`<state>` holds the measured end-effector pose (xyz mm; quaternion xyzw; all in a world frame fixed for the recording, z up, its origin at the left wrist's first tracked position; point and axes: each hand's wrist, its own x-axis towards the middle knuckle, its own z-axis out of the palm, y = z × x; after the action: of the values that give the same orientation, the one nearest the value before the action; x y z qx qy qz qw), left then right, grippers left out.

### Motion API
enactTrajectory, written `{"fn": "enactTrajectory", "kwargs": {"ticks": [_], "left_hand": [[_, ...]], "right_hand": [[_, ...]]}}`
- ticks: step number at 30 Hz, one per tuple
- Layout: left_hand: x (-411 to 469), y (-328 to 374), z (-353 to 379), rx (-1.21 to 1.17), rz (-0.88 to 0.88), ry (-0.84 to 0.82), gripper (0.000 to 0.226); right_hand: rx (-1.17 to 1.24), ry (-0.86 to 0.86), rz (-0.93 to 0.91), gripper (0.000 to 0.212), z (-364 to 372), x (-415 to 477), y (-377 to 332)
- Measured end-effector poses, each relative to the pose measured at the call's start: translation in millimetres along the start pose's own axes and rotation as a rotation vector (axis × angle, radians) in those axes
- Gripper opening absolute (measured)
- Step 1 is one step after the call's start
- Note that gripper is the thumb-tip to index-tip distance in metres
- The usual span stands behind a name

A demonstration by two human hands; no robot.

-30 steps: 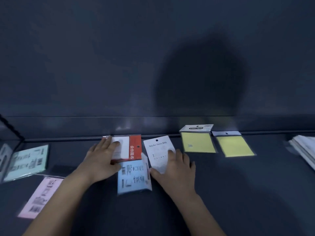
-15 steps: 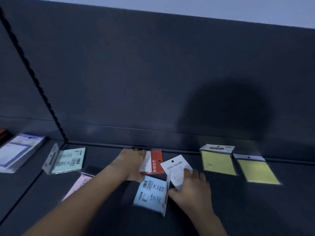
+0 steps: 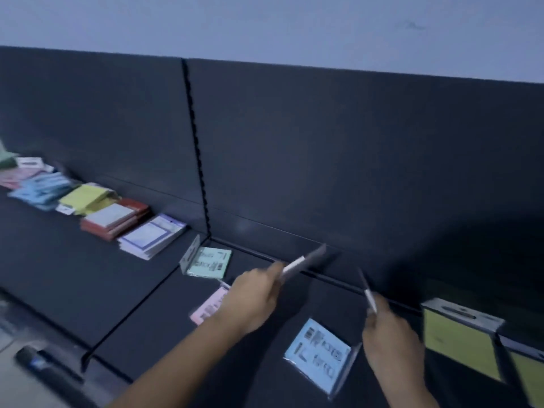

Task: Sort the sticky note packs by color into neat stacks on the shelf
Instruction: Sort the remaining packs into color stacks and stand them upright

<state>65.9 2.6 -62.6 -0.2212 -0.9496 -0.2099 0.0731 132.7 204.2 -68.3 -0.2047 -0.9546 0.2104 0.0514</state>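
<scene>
White at its near end and seen edge-on, the first pack [image 3: 303, 262] is pinched in the left hand [image 3: 253, 298] and held up above the dark shelf [image 3: 88, 269]. The right hand [image 3: 391, 343] pinches the second pack [image 3: 368, 293]. That one is thin and edge-on too, so I cannot tell its colour. Both held packs look blurry.

Between the two hands, a bit closer to the person, a blue pack [image 3: 319, 353] lies flat on the shelf. A pink pack [image 3: 210, 306] lies just beside the left hand, partly hidden by it. A little past that, a green pack [image 3: 209, 262] lies near the shelf's back corner.

Just to the right of the right hand lies a yellow pack [image 3: 459, 346], with another yellow one [image 3: 530, 375] beside it.

Far off to the left of the left hand there is a row of stacks: a purple-and-white stack [image 3: 151, 238], a red stack [image 3: 116, 217], a yellow stack [image 3: 85, 198], a blue stack [image 3: 41, 188] and a pink stack [image 3: 14, 176].
</scene>
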Motion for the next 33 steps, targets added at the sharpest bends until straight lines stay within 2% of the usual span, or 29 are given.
{"fn": "enactTrajectory", "kwargs": {"ticks": [3, 7, 11, 14, 18, 24, 33], "left_hand": [[-36.0, -20.8, -27.7, -0.366, -0.160, 0.287, 0.009], [-90.6, -61.4, -61.6, -0.613, -0.354, 0.472, 0.014], [-146.9, -105.7, -80.4, -0.775, -0.547, 0.610, 0.008], [-179.3, -131.3, -94.6, -0.916, -0.638, 0.650, 0.015], [-221.3, -177.2, -116.7, -1.001, -0.682, 0.681, 0.020], [-270.3, -248.1, -147.4, -1.076, -0.758, 0.701, 0.018], [-280.0, -310.6, -150.5, -1.045, -0.762, 0.633, 0.022]], "right_hand": [[0.231, 0.027, -0.098, 0.037, -6.3, -4.0, -37.3], [0.583, 0.039, -0.309, 0.029, 3.5, -34.1, -104.3], [0.818, -0.165, -0.351, 0.018, 38.1, -71.7, -168.2], [0.933, -0.299, -0.353, 0.022, 62.2, -102.1, -211.1], [0.963, -0.415, -0.365, 0.022, 91.4, -143.2, -272.2], [0.958, -0.447, -0.345, 0.021, 146.9, -192.6, -346.7], [0.862, -0.420, -0.362, 0.021, 182.8, -206.0, -387.8]]}}
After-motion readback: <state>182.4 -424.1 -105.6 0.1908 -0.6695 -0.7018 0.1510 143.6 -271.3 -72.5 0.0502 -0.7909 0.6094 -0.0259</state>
